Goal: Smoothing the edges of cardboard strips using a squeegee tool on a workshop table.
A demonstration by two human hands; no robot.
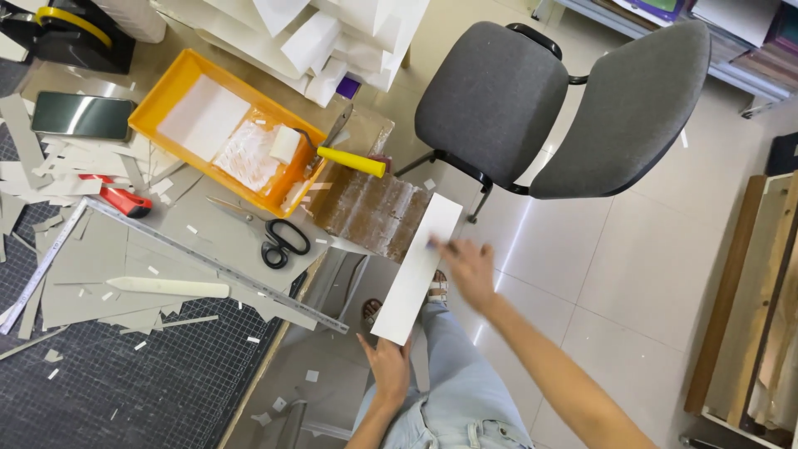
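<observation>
A long white rectangular board (417,268) slants from my lap up toward the table corner. My left hand (386,366) supports its near end from below, fingers spread under the edge. My right hand (467,268), blurred by motion, rests on the board's far right edge with fingers pressed against its surface. Below the board I see my light blue jeans (453,391) and a sandalled foot (438,288).
On the table lie an orange paint tray (170,91) with a yellow-handled roller (349,160), black scissors (281,241), a metal ruler (208,262), a red cutter (123,199), a white bone folder (170,288), a phone (81,115) and grey card scraps. A grey office chair (565,100) stands ahead.
</observation>
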